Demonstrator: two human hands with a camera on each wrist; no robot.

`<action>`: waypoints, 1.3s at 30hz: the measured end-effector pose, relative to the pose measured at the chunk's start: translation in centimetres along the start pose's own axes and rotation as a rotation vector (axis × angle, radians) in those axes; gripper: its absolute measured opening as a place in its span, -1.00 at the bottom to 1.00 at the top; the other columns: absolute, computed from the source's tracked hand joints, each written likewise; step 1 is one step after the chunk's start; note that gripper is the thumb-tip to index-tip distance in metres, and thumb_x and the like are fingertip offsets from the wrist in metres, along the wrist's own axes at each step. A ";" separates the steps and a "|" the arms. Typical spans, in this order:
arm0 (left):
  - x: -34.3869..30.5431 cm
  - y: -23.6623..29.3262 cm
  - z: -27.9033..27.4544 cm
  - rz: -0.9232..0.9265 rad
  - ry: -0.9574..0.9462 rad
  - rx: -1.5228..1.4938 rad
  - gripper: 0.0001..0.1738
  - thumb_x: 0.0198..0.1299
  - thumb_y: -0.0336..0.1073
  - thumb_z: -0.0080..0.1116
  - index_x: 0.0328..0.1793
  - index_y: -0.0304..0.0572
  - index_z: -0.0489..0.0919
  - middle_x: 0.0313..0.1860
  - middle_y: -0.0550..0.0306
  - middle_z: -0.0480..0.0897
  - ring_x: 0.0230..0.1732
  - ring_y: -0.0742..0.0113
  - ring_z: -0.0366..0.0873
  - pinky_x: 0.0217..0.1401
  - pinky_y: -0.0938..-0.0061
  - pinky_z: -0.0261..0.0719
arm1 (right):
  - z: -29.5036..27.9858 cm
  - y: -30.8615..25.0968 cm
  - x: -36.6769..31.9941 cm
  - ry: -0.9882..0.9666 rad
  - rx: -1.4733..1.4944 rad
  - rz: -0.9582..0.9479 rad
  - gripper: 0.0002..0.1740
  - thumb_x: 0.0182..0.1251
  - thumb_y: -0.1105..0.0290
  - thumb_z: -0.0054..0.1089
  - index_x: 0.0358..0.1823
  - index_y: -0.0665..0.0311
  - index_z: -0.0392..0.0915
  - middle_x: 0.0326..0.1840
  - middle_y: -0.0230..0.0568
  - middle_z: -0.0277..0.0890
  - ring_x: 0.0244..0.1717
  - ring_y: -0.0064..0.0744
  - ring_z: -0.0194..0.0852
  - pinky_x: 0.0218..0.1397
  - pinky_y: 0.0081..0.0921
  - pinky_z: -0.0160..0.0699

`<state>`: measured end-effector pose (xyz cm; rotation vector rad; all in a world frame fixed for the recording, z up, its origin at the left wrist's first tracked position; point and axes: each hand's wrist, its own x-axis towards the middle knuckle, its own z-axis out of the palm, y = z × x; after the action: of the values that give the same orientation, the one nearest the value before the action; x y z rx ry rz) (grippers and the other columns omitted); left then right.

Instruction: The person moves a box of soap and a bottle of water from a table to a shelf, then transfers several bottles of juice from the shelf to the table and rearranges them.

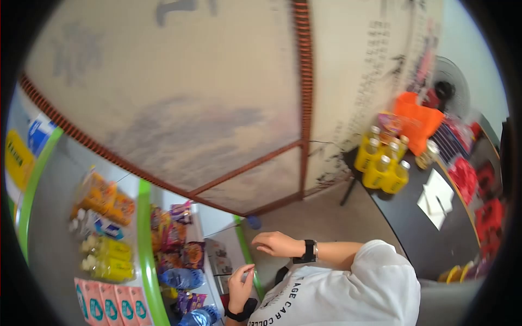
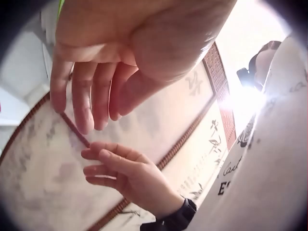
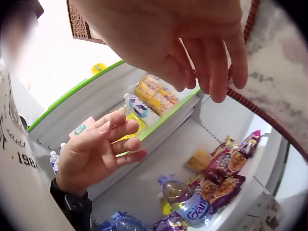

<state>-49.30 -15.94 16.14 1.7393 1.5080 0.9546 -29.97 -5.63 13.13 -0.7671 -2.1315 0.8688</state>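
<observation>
Both my hands hang in the air by a shop shelf and hold nothing. My left hand [image 1: 239, 282] has a black band on its wrist and its fingers are relaxed, just off the white shelf [image 1: 209, 271]; the right wrist view also catches the left hand [image 3: 103, 149], in front of the shelves. My right hand [image 1: 274, 243] wears a black watch and reaches left with loose fingers, a little farther from the shelf. In the left wrist view the right hand [image 2: 120, 171] sits below my left hand's fingers [image 2: 86, 96]. Up close, the right hand [image 3: 192, 48] has its fingers spread.
Green-edged shelves carry snack packs [image 3: 226, 166], water bottles [image 3: 185, 202], yellow drink bottles [image 1: 109, 258] and pink boxes [image 1: 106, 307]. A painted folding screen [image 1: 190, 98] stands behind. At the right, a black table [image 1: 424, 228] bears yellow bottles [image 1: 380, 165] and an orange basket [image 1: 418, 122].
</observation>
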 end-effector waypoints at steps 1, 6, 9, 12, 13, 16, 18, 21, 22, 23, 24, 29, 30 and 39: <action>0.2 0.4 0.9 0.014 -0.087 -0.003 -0.82 0.10 -0.50 0.11 -0.15 -0.36 0.60 -0.27 0.00 0.66 -0.21 0.28 0.63 -0.10 0.50 0.52 | -0.9 0.1 -1.3 0.029 -0.021 0.045 -0.76 0.24 0.39 0.09 -0.09 0.31 0.47 -0.16 -0.05 0.51 -0.18 -0.01 0.50 -0.12 -0.24 0.49; 1.0 0.3 4.6 0.107 -0.273 -0.006 -0.81 0.08 -0.50 0.12 -0.16 -0.32 0.60 -0.27 -0.03 0.65 -0.23 0.22 0.62 -0.12 0.46 0.52 | -4.7 1.0 -7.8 0.130 -0.137 0.203 -0.76 0.15 0.43 0.14 -0.13 0.29 0.50 -0.20 -0.08 0.52 -0.19 0.00 0.50 -0.13 -0.20 0.49; 2.5 0.0 7.3 0.110 -0.257 -0.019 -0.83 0.11 -0.49 0.12 -0.16 -0.35 0.60 -0.27 0.02 0.66 -0.23 0.33 0.62 -0.12 0.50 0.52 | -6.6 1.3 -11.2 0.203 -0.198 0.302 -0.75 0.16 0.42 0.14 -0.11 0.29 0.50 -0.20 -0.08 0.52 -0.17 0.01 0.50 -0.11 -0.19 0.49; 4.1 0.4 11.0 0.037 -0.241 -0.244 -0.83 0.19 -0.49 0.08 -0.11 -0.38 0.57 -0.22 0.10 0.64 -0.20 0.43 0.57 -0.08 0.56 0.52 | -8.7 2.1 -14.6 0.246 -0.232 0.424 -0.74 0.18 0.40 0.13 -0.10 0.30 0.49 -0.19 -0.06 0.52 -0.15 0.01 0.50 -0.08 -0.20 0.48; 4.4 0.7 12.5 0.045 -0.251 -0.252 -0.83 0.19 -0.49 0.08 -0.11 -0.38 0.57 -0.22 0.10 0.64 -0.20 0.43 0.57 -0.08 0.56 0.52 | -9.4 2.5 -15.8 0.258 -0.249 0.452 -0.74 0.18 0.40 0.13 -0.10 0.31 0.49 -0.18 -0.05 0.52 -0.13 0.02 0.49 -0.06 -0.20 0.48; 5.5 1.9 16.9 0.003 -0.362 -0.373 -0.80 0.17 -0.47 0.10 -0.07 -0.34 0.57 -0.19 0.10 0.65 -0.19 0.44 0.58 -0.09 0.57 0.52 | -12.2 3.3 -19.0 0.318 -0.294 0.517 -0.73 0.19 0.38 0.12 -0.09 0.31 0.49 -0.16 -0.04 0.52 -0.11 0.02 0.49 -0.03 -0.21 0.47; 6.1 3.3 20.0 0.010 -0.437 -0.362 -0.80 0.17 -0.47 0.11 -0.07 -0.34 0.57 -0.19 0.10 0.65 -0.19 0.44 0.59 -0.09 0.58 0.52 | -14.2 3.9 -21.6 0.364 -0.319 0.556 -0.72 0.19 0.37 0.13 -0.09 0.32 0.50 -0.15 -0.04 0.53 -0.10 0.01 0.49 -0.02 -0.22 0.46; 7.4 5.2 25.2 0.018 -0.555 -0.327 -0.78 0.17 -0.47 0.11 -0.05 -0.34 0.56 -0.17 0.09 0.65 -0.18 0.45 0.58 -0.09 0.59 0.52 | -17.5 5.3 -26.0 0.477 -0.308 0.673 -0.72 0.18 0.37 0.13 -0.09 0.32 0.50 -0.15 -0.01 0.54 -0.09 0.00 0.49 -0.01 -0.22 0.46; 7.9 6.0 27.2 0.021 -0.599 -0.376 -0.77 0.17 -0.47 0.12 -0.04 -0.34 0.56 -0.18 0.09 0.65 -0.17 0.44 0.59 -0.09 0.59 0.52 | -18.4 6.1 -27.8 0.519 -0.312 0.735 -0.71 0.18 0.37 0.14 -0.09 0.33 0.50 -0.15 0.00 0.54 -0.10 -0.01 0.50 -0.01 -0.23 0.47; 8.2 6.6 28.9 0.018 -0.644 -0.421 -0.76 0.17 -0.47 0.12 -0.03 -0.34 0.55 -0.18 0.09 0.65 -0.16 0.44 0.59 -0.09 0.59 0.52 | -19.1 7.0 -29.6 0.559 -0.308 0.799 -0.71 0.17 0.36 0.14 -0.10 0.34 0.51 -0.15 0.00 0.55 -0.10 -0.01 0.51 -0.01 -0.24 0.47; 8.7 7.6 30.7 0.037 -0.678 -0.420 -0.72 0.16 -0.46 0.14 0.02 -0.34 0.53 -0.13 0.06 0.64 -0.15 0.42 0.59 -0.07 0.58 0.53 | -20.2 7.6 -31.3 0.617 -0.291 0.840 -0.71 0.14 0.37 0.17 -0.13 0.35 0.52 -0.14 0.02 0.55 -0.11 -0.04 0.53 0.00 -0.24 0.47; 10.4 12.3 39.6 0.044 -0.773 -0.356 -0.51 0.16 -0.43 0.16 0.22 -0.39 0.36 0.13 -0.03 0.49 0.03 0.31 0.53 0.04 0.53 0.50 | -26.7 10.8 -37.6 0.874 -0.051 1.090 -0.54 0.07 0.40 0.26 0.03 0.35 0.43 -0.03 0.01 0.52 -0.05 -0.05 0.52 0.05 -0.23 0.45; 10.8 12.5 41.7 0.045 -0.805 -0.377 -0.41 0.15 -0.43 0.18 0.31 -0.38 0.28 0.24 -0.05 0.41 0.07 0.28 0.51 0.05 0.51 0.50 | -28.1 11.1 -38.3 0.928 -0.034 1.132 -0.43 0.04 0.41 0.31 0.12 0.35 0.37 0.05 0.04 0.48 0.03 -0.05 0.49 0.10 -0.24 0.43; 12.5 14.7 51.1 -0.004 -0.809 -0.352 -0.06 0.09 -0.47 0.21 0.50 -0.28 -0.14 0.46 -0.15 0.03 0.23 0.03 0.38 0.03 0.45 0.54 | -33.0 17.3 -38.6 0.679 -0.273 0.771 0.13 -0.21 0.29 0.53 0.38 0.35 -0.04 0.33 0.23 0.11 0.37 0.09 0.05 0.41 -0.30 0.07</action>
<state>2.70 -5.93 2.66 1.5708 0.7637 0.3814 22.30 -11.80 2.90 -1.7953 -1.3394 0.5423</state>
